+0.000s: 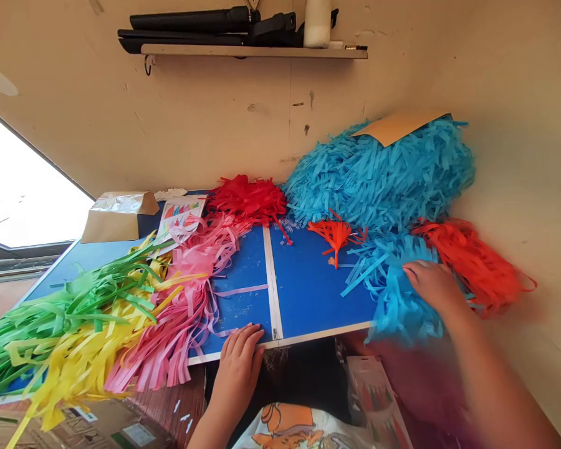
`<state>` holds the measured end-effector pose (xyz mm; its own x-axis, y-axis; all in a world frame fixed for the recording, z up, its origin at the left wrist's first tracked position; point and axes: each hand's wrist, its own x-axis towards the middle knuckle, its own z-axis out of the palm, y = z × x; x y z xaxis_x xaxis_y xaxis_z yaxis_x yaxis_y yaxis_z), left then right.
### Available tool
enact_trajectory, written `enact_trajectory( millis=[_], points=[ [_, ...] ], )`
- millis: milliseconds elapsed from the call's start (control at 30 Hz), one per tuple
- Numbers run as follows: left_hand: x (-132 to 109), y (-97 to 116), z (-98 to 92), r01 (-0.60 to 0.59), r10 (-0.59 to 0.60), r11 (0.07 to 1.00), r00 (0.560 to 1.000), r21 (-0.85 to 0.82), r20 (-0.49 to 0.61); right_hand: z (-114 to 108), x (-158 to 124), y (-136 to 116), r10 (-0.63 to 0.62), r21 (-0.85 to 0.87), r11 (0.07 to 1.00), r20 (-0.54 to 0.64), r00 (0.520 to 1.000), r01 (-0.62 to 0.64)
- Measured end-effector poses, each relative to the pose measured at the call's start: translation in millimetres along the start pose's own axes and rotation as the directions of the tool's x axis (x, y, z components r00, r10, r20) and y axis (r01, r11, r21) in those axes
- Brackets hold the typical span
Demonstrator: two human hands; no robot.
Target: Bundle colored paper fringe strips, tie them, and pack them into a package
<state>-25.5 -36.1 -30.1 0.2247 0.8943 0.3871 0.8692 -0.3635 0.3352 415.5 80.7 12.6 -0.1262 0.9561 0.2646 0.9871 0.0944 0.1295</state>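
Observation:
My left hand (240,362) lies flat on the near edge of the blue table (303,293), fingers stretched out, holding nothing. It rests just right of the pink paper fringe (187,312). My right hand (432,284) reaches out to the right and presses down on a bunch of light blue paper fringe (397,299). Its fingers curl over the strips; the hand is slightly blurred. An orange-red fringe pile (477,265) lies just beyond that hand. A small orange tassel (335,235) sits on the table's middle.
A big heap of blue fringe (378,174) with a cardboard sheet (399,126) fills the back right corner. Red fringe (250,199) lies at the back, yellow (75,355) and green (51,305) at the left. A paper bag (116,215) and wall shelf (252,50) stand behind.

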Motion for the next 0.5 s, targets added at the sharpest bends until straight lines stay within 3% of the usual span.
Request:
enact_trajectory(
  millis=[267,500],
  points=[
    [0,2,0.0,-0.036,0.036,0.999,0.999,0.041,0.009,-14,0,8,-0.056,-0.016,0.998,0.007,0.998,0.057],
    [-2,3,-0.4,-0.058,0.055,0.996,0.998,0.072,0.044,-6,-4,4,-0.074,0.003,0.997,0.089,0.993,0.074]
  ],
)
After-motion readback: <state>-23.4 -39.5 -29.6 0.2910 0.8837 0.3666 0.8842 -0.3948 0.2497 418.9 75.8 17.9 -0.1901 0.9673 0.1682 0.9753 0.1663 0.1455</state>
